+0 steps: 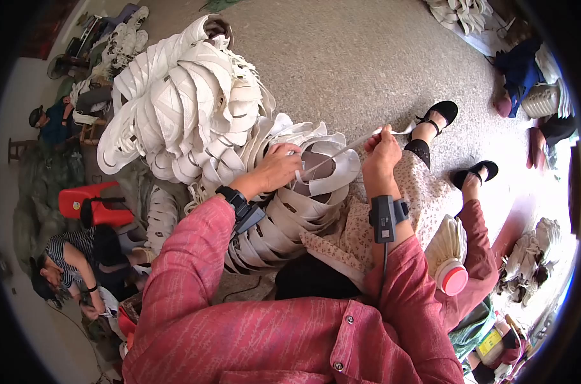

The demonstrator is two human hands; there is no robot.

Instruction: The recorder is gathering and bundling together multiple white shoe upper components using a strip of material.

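Observation:
My left hand (279,168) grips the edge of a white shoe upper (346,163), its fingers closed by the opening. The upper lies at the top of a nested row of similar white uppers (274,214) with a dark inside. A thin white lace (341,152) runs taut from the upper to my right hand (382,153). The right thumb and fingers pinch that lace, and its loose end sticks out beyond them. My right hand is raised to the right of the upper, apart from it. What the left fingertips press on underneath is hidden.
A large heap of stacked white uppers (181,102) rises at the far left of my hands. A jar with a pink lid (453,279) stands by my right arm. A red chair (95,203) and a seated person in stripes (73,259) are at the left. More people sit farther off.

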